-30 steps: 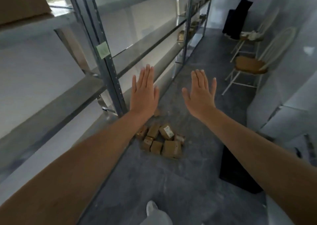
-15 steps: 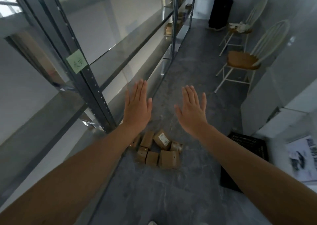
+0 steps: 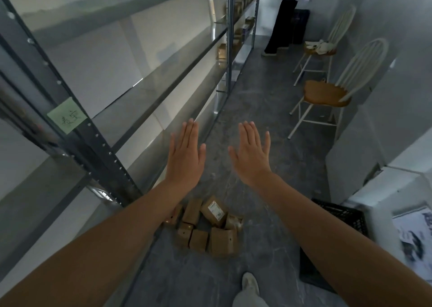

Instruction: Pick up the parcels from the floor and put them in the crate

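Looks like matt brown cardboard on the parcels (image 3: 205, 231), with a white paper label (image 3: 215, 209) on one. Reads as grey veined stone on the floor (image 3: 264, 100), with a faint sheen. Shows dull grey painted metal on the rack upright (image 3: 102, 152); smooth, slightly reflective boards on the shelves (image 3: 177, 70). Pale green paper for the note (image 3: 66, 116). Black latticed plastic for the crate (image 3: 341, 215). Glossy brown wood on the chair seat (image 3: 325, 93), white-painted spindles (image 3: 360, 65) behind.

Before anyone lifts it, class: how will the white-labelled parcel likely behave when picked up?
The labelled parcel looks like a small cardboard box, so probably stiff and light. Its flat faces suggest it will not roll. It seems to lean on neighbouring parcels, so lifting it may shift them.
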### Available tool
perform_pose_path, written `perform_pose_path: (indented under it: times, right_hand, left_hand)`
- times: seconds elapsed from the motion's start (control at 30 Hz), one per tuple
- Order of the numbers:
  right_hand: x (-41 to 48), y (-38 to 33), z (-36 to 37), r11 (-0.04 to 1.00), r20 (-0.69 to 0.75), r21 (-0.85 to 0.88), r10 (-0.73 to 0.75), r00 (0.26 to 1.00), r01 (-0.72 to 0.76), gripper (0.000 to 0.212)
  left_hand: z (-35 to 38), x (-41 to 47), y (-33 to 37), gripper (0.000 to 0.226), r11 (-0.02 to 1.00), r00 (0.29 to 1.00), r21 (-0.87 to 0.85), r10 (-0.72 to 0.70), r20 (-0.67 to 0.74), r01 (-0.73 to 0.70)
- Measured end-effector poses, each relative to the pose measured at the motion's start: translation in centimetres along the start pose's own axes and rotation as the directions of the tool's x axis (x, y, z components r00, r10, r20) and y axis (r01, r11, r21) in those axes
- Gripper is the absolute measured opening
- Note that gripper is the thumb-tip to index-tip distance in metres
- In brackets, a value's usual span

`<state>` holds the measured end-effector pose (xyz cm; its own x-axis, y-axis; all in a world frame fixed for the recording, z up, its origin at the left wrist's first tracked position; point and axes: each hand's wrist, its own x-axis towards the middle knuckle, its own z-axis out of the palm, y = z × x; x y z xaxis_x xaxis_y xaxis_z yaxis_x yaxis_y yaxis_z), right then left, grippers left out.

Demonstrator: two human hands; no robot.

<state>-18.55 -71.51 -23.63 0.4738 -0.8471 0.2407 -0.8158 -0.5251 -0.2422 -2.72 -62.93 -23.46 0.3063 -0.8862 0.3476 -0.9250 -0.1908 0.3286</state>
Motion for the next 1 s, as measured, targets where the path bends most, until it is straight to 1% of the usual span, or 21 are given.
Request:
perform_pose_path:
  times: [0.1, 0.3, 0.43, 0.6, 0.63, 0.73, 0.77, 0.83, 0.93, 1.0]
  right_hand:
    - [2.7, 2.1, 1.1, 1.000, 0.029, 0.015, -0.019, 0.999, 0.018, 0.067]
    - [7.2, 7.5, 5.3, 0.998, 0.121, 0.051, -0.045, 0.992, 0.039, 0.066]
    - [8.8, 11.3, 9.1, 0.998, 0.217, 0.001, -0.065, 0.974, 0.067, 0.065]
    - [8.7, 14.1, 14.3, 0.996, 0.313, 0.001, -0.086, 0.946, 0.090, 0.064]
    - [8.3, 14.5, 15.6, 0.995, 0.339, -0.003, -0.092, 0.936, 0.099, 0.064]
    - [6.8, 15.5, 20.7, 0.994, 0.418, -0.013, -0.092, 0.904, 0.107, 0.066]
    - [6.1, 15.8, 22.5, 0.994, 0.445, -0.014, -0.093, 0.891, 0.110, 0.066]
    - [4.7, 16.4, 26.6, 0.993, 0.481, -0.013, -0.096, 0.871, 0.117, 0.066]
    - [2.5, 17.5, 33.3, 0.997, 0.544, -0.014, -0.060, 0.837, 0.080, 0.065]
    - [0.8, 18.2, 37.8, 0.998, 0.598, -0.017, -0.032, 0.801, 0.053, 0.064]
  left_hand:
    - [1.9, 2.2, 0.8, 0.059, 0.999, 0.999, -0.007, -0.039, 0.013, 0.039]
    - [7.7, 4.8, 1.8, 0.059, 0.991, 0.984, 0.030, -0.131, 0.118, 0.128]
    - [12.0, 5.2, 2.3, 0.059, 0.986, 0.969, 0.038, -0.168, 0.183, 0.164]
    - [17.7, 5.4, 1.7, 0.059, 0.971, 0.947, 0.021, -0.235, 0.219, 0.237]
    - [19.1, 5.1, 1.3, 0.059, 0.971, 0.942, 0.032, -0.239, 0.235, 0.238]
    - [24.2, 3.8, -0.9, 0.058, 0.985, 0.936, 0.084, -0.167, 0.310, 0.148]
    - [26.2, 2.9, -1.7, 0.058, 0.987, 0.930, 0.086, -0.159, 0.332, 0.139]
    - [30.2, 0.9, -3.7, 0.056, 0.981, 0.915, 0.074, -0.196, 0.352, 0.181]
    - [36.3, -3.0, -7.2, 0.054, 0.960, 0.888, 0.059, -0.277, 0.367, 0.275]
    - [40.2, -5.9, -9.7, 0.053, 0.932, 0.849, 0.076, -0.354, 0.393, 0.354]
